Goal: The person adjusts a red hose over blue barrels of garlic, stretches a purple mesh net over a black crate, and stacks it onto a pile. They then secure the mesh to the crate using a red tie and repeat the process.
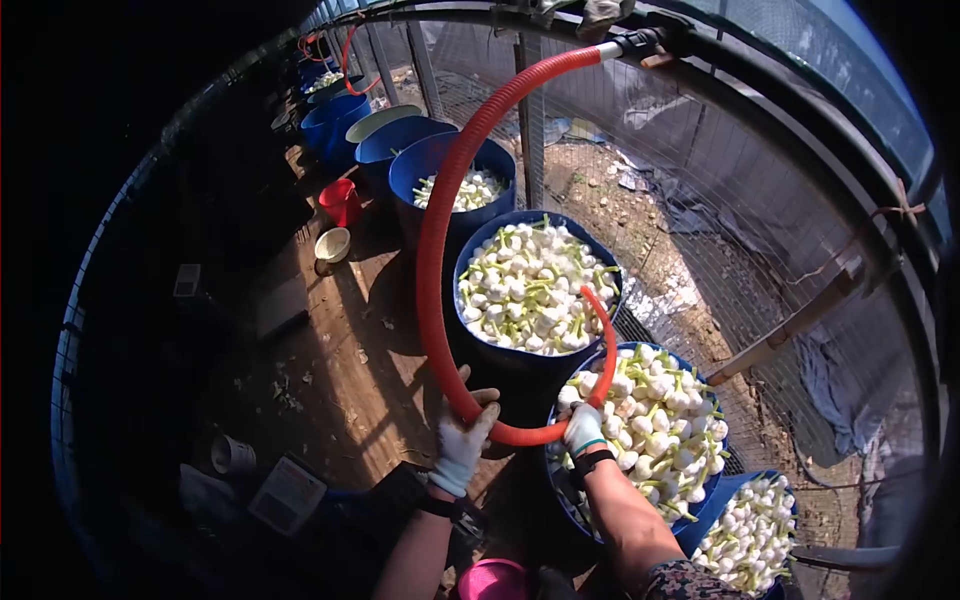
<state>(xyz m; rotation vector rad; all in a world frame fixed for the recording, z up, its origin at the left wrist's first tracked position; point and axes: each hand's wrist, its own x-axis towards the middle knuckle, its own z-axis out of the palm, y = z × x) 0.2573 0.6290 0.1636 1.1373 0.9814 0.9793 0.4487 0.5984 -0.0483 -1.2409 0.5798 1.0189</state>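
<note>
A ribbed red hose (432,270) hangs in a big loop from a pipe fitting at the upper right. My left hand (463,440), in a white and grey work glove, grips the bottom left of the loop. Farther along, my right hand (582,428), gloved too, is closed around the hose over the rim of a blue tub heaped with garlic bulbs (650,425). From there the hose curves up, and its free end lies over the garlic bulbs (535,290) in the tub beyond. Whether any water flows out cannot be made out.
More blue tubs (405,190) line up into the distance, and another garlic-filled tub (750,530) stands at lower right. A red bucket (340,202), a pale basin (332,245) and a pink bucket (492,580) are on the floor. Wire mesh and posts run along the right.
</note>
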